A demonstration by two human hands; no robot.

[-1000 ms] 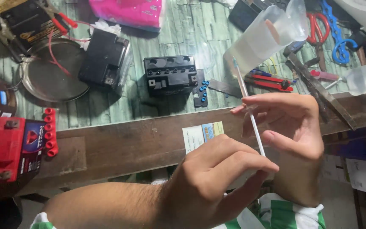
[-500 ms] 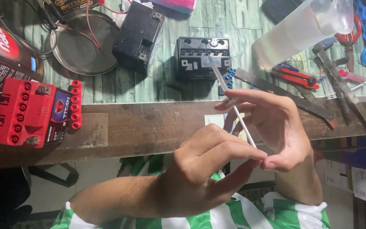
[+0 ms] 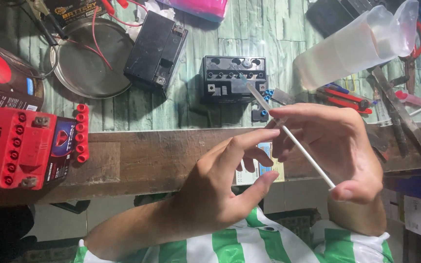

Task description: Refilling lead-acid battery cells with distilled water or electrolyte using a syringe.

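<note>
the right hand [image 3: 342, 156] holds a syringe [image 3: 288, 134] out past the brown wooden front edge of the surface [image 3: 142, 156], over the person's green and white striped lap. its fingers pinch the clear barrel and the thumb tip sits on the end of the drawn-out white plunger rod; the nozzle end points up and away toward a small black battery [image 3: 232, 78] with a row of open filler holes on top. whether there is liquid in the barrel cannot be told. the left hand [image 3: 225, 190] is loosely open and holds nothing, its fingertips just beside the syringe and the right hand's fingers.

open room lies mainly along the bare front strip of the surface between the hands and a red battery [image 3: 23, 148] that overhangs the edge at the left. behind that are a round metal dish [image 3: 91, 58] with red wires crossing it, a second black battery [image 3: 154, 51] lying tilted, and a cloudy plastic jug [image 3: 356, 44] on its side at the right; its contents cannot be made out. red-handled pliers [image 3: 344, 97] lie near the jug.
</note>
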